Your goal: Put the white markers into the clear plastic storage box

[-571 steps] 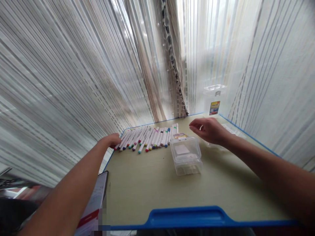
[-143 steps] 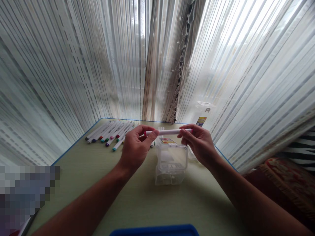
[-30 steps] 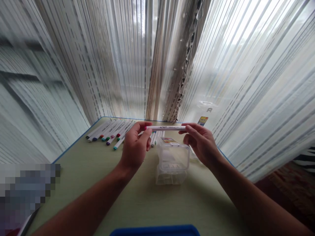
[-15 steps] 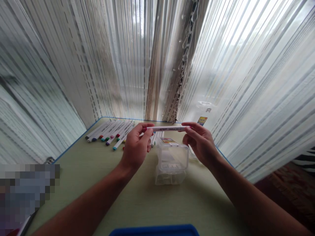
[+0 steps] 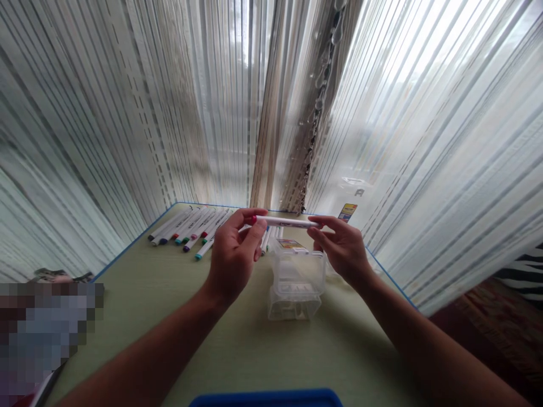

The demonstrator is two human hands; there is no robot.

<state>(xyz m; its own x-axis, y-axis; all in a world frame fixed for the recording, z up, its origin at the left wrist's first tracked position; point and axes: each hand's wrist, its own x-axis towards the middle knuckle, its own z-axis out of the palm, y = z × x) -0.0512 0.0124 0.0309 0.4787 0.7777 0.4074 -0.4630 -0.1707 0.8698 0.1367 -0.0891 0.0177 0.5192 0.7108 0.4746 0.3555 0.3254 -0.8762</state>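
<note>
A white marker (image 5: 285,222) with a pink-red end is held level above the table between both hands. My left hand (image 5: 236,249) is closed on its left end, thumb and fingers pinching beside the coloured tip. At the other end, my right hand (image 5: 341,243) pinches the marker between thumb and fingertips. Just below it stands a clear plastic box (image 5: 297,277) with a printed label on top. Several white markers with coloured ends (image 5: 190,229) lie spread on the table left of my left hand. More markers (image 5: 275,234) lie partly hidden behind the box.
The pale green table (image 5: 237,350) has a blue edge. At the near edge is a blue object (image 5: 267,398), cut off by the frame. A clear package with a yellow label (image 5: 348,212) stands at the back right. Striped curtains (image 5: 203,113) hang behind. A blurred-out area covers the lower left.
The marker has turned slightly, its right end a little lower and its pink-red left end showing more. My right hand has shifted slightly left.
</note>
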